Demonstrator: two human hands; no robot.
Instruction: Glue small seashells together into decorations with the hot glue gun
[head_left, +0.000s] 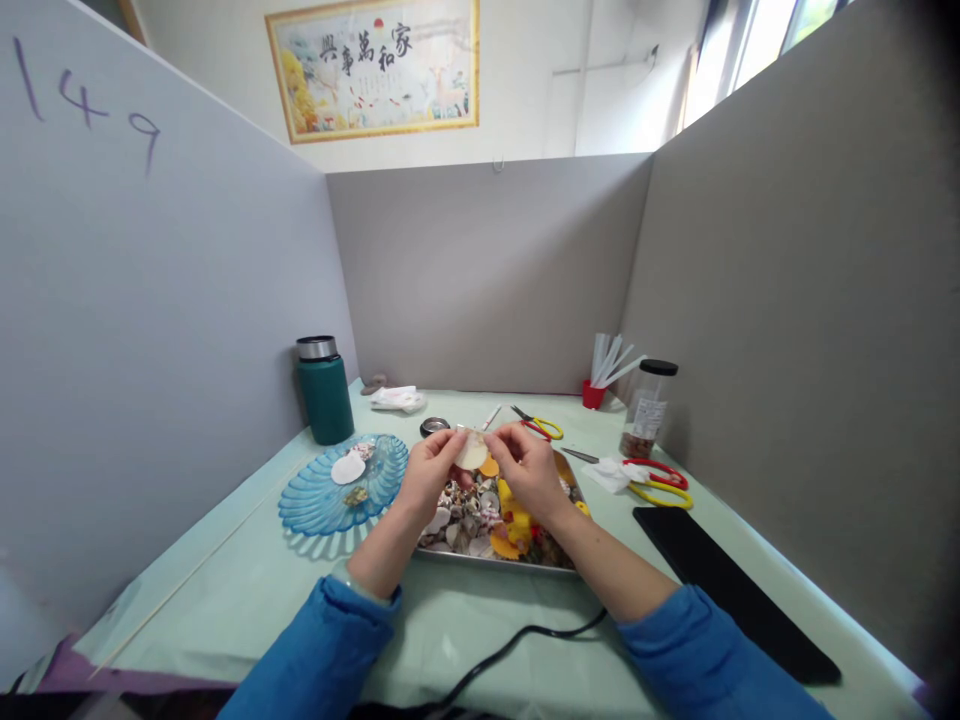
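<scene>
Both my hands meet over a metal tray point(499, 565) and hold a pale, cream-white seashell point(472, 453) between them. My left hand point(433, 468) pinches its left edge with thumb and forefinger. On the right edge, my right hand point(529, 468) does the same. Beneath them the tray is full of small seashells point(469, 520), with yellow and orange pieces point(514, 525) towards its right side. To the left lies a blue scalloped glass plate point(307, 505) bearing a flat white shell point(348, 468) and a few other small shells. My forearms cover part of the tray.
A green bottle point(325, 395) stands at the back left. Red-and-yellow scissors point(660, 480), a white tissue point(613, 474), a jar point(646, 410) and a red cup of white sticks point(594, 394) are on the right. A black mat point(727, 590) and a cable point(517, 640) lie nearer; grey panels enclose the table.
</scene>
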